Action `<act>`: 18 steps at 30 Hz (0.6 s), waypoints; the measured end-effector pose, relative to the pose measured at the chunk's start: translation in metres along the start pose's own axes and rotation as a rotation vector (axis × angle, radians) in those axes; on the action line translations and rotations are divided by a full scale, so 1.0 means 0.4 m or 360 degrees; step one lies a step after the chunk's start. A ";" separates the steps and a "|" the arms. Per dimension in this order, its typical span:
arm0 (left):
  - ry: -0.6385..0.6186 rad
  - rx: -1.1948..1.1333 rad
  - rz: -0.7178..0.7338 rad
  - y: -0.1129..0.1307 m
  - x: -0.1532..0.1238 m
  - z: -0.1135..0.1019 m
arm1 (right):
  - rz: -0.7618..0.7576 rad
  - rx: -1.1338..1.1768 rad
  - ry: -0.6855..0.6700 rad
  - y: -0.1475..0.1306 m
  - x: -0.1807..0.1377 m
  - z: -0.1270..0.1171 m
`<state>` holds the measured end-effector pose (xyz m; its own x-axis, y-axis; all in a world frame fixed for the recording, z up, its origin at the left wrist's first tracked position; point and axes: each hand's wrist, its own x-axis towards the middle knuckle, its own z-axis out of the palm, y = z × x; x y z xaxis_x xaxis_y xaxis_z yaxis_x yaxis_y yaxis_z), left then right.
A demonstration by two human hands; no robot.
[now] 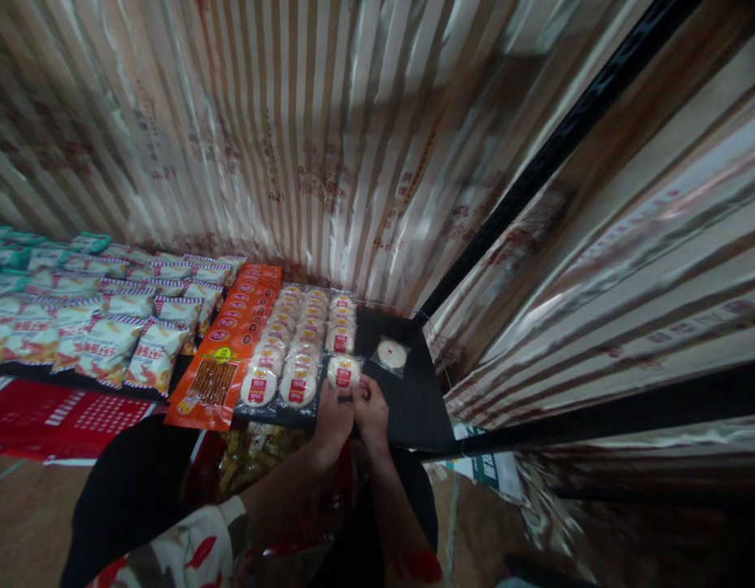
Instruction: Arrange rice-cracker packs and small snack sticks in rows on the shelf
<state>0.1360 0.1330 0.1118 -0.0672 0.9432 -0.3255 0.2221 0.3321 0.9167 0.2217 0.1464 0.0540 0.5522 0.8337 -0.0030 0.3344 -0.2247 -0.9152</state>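
Note:
A round white rice cracker in a clear wrapper with a red label [344, 372] is at the front of the third, shorter row. My left hand [334, 418] and my right hand [370, 408] meet at its near edge, fingers closed on the wrapper. Two longer rows of the same wrapped crackers [299, 359] lie overlapped to the left. To the right, a single wrapped cracker [391, 354] rests apart on the black shelf [414, 416]. Part of the fingertips is hidden behind the hands.
Left of the crackers lie an orange snack pack [215, 380] and rows of white snack bags [108, 343], with green bags [10, 253] beyond. A black metal post [536, 171] rises at the right. Striped sheeting [328, 122] hangs behind. Below the shelf sits a bag of yellowish packets [255, 457].

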 end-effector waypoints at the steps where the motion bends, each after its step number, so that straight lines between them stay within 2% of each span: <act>1: 0.0003 -0.0014 -0.0006 0.000 0.001 0.001 | 0.0004 0.0027 0.0005 0.004 0.002 0.002; 6: 0.0004 -0.0056 -0.0033 -0.003 0.013 0.004 | 0.0045 0.0172 -0.0063 0.001 0.011 0.007; 11: -0.0009 -0.0086 0.0063 -0.014 0.029 0.011 | 0.0023 0.0159 -0.0045 -0.012 0.014 0.011; 18: -0.0069 -0.0068 0.0071 -0.011 0.044 0.019 | 0.0048 0.0175 -0.0058 -0.018 0.028 0.016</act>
<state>0.1414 0.1480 0.1002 -0.0160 0.9560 -0.2930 0.1819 0.2909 0.9393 0.2204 0.1606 0.0581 0.5321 0.8455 -0.0440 0.2311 -0.1951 -0.9532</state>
